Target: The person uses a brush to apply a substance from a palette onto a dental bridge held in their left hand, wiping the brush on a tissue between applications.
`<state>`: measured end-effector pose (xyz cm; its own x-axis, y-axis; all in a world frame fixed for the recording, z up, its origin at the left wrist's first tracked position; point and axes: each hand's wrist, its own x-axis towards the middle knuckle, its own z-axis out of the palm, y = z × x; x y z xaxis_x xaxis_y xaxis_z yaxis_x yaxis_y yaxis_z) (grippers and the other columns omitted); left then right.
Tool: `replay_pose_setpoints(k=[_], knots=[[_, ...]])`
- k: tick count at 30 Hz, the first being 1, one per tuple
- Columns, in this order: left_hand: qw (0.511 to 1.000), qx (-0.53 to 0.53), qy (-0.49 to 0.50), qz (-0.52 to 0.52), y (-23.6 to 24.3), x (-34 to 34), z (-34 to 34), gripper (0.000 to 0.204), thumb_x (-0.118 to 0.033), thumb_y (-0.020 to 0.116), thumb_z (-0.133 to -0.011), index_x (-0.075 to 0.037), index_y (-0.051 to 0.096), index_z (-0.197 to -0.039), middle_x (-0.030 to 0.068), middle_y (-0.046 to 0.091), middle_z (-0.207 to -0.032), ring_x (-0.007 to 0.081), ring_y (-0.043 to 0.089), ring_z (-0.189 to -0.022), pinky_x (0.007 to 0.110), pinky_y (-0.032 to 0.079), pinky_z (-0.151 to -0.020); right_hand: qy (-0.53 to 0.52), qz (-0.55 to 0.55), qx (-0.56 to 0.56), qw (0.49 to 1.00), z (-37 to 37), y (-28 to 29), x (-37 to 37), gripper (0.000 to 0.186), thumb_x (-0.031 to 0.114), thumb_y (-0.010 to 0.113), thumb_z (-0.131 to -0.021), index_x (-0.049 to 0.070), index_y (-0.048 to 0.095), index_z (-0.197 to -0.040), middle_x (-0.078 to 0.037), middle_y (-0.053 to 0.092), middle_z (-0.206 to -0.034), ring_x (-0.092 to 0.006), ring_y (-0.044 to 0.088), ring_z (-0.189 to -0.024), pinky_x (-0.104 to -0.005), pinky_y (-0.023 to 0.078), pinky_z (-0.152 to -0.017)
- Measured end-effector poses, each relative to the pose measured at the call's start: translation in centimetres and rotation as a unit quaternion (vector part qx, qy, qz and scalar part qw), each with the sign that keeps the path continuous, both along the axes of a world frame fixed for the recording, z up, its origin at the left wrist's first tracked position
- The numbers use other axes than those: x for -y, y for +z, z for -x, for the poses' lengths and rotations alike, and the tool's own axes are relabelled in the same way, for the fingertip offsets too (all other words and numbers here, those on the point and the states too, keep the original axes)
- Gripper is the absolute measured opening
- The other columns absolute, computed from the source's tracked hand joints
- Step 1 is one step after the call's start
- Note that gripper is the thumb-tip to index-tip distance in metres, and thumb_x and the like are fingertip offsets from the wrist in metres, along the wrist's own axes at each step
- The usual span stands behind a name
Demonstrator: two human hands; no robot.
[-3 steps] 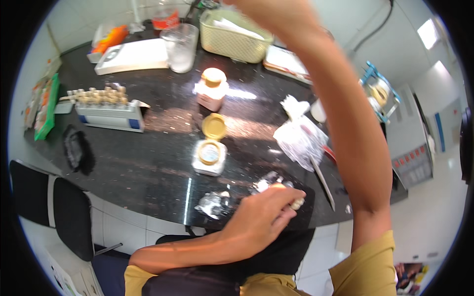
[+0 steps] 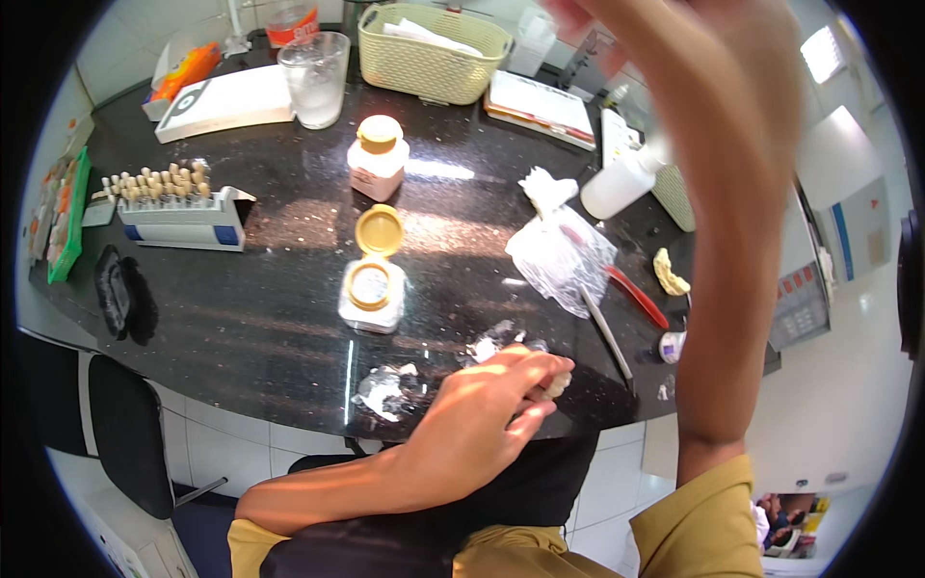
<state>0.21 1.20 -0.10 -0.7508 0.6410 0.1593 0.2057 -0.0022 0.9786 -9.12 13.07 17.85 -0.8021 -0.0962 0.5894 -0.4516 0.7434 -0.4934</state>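
My left hand (image 2: 482, 405) is closed around a small cream piece like a row of model teeth (image 2: 556, 383), low over the counter by two heaps of white powder (image 2: 383, 392). My right arm reaches up and forward; my right hand (image 2: 617, 29) is blurred at the top, its fingers unclear. An open square jar with a gold lid (image 2: 371, 299) stands ahead of my left hand, a capped jar (image 2: 376, 169) behind it. A clear plastic bag (image 2: 549, 255), a metal spatula (image 2: 607, 337), a red-handled tool (image 2: 636, 294) and a yellow cast (image 2: 670, 273) lie to the right.
A tooth shade-sample holder (image 2: 183, 226), green tray (image 2: 67, 222), glass (image 2: 313, 82), basket (image 2: 434, 67), notepad (image 2: 540, 116) and white bottle (image 2: 612, 188) stand on the dark counter (image 2: 260, 318). A black chair (image 2: 130, 429) is at lower left.
My right arm has swung rightward, bringing the white bottle and yellow cast into sight. The view has shifted, so the counter objects appear further left. My left hand still grips the cream piece.
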Motion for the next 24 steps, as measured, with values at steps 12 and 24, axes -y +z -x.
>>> replay_pose_setpoints(k=[12, 24], knots=[[0.996, 0.08, 0.011, 0.027, 1.6, -0.3, -0.3, 0.038, 0.009, 0.069, -0.089, 0.0, 0.065, -0.126, 0.012, 0.066, -0.108, 0.0159, 0.071, -0.097, 0.027, 0.063, -0.086, -0.116, 0.013, 0.056, 0.992, -10.7, -14.9, -10.0, 0.011, 0.001, 0.075, -0.082, 0.001, 0.07, -0.092, -0.008, 0.07, -0.078, -0.0142, 0.068, -0.062, -0.0249, 0.052, -0.056], [0.988, 0.139, 0.055, 0.04, 1.9, -1.0, -0.7, 0.038, 0.016, 0.066, -0.086, 0.007, 0.063, -0.123, 0.0119, 0.065, -0.107, 0.0167, 0.071, -0.095, 0.028, 0.062, -0.087, -0.01, -0.031, 0.046, 0.998, -12.6, -14.3, -11.5, 0.018, -0.003, 0.073, -0.074, 0.001, 0.07, -0.091, -0.01, 0.066, -0.077, -0.0206, 0.066, -0.062, -0.0292, 0.052, -0.056]])
